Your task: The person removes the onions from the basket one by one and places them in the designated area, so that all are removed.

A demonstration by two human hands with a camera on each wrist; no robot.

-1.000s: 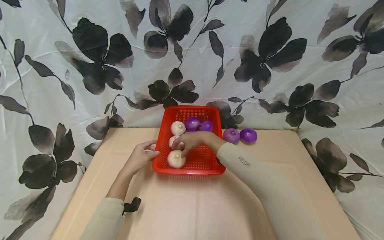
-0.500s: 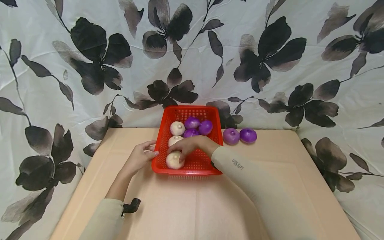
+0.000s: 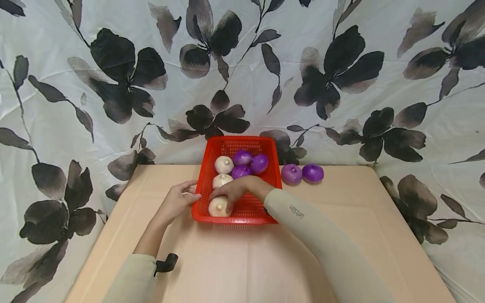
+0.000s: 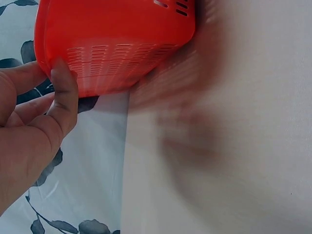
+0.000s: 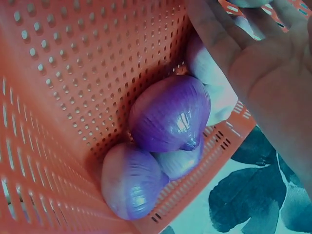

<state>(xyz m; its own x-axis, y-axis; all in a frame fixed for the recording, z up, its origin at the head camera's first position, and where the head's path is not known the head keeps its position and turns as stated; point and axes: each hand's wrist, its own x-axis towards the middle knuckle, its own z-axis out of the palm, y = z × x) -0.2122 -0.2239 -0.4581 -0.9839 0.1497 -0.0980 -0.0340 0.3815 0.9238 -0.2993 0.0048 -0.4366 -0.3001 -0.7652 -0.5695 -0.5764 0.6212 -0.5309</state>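
Note:
The red plastic basket [image 3: 242,220] stands at the table's back edge, holding white onions and purple onions. Its left rim is pinched between the thumb and fingers of my left hand [image 3: 177,202], which also shows in the left wrist view beside the basket's wall [image 4: 117,29]. Inside, my right hand [image 3: 238,189] grips the front white onion [image 3: 217,207], fingers and thumb around its upper side. Behind it, in a row, are a second white onion [image 3: 222,180] and a third white onion [image 3: 224,164]. Purple onions [image 5: 170,113] lie together at the basket's back.
Right of the basket, two more purple onions, one paler [image 3: 291,174] and one darker [image 3: 313,173], sit on the table [image 3: 242,269]. A flower-patterned cloth [image 3: 265,75] hangs right behind the table's back edge.
My right hand has come down onto the front white onion and taken hold of it, shifting it slightly left and forward. My left hand stays at the basket's rim.

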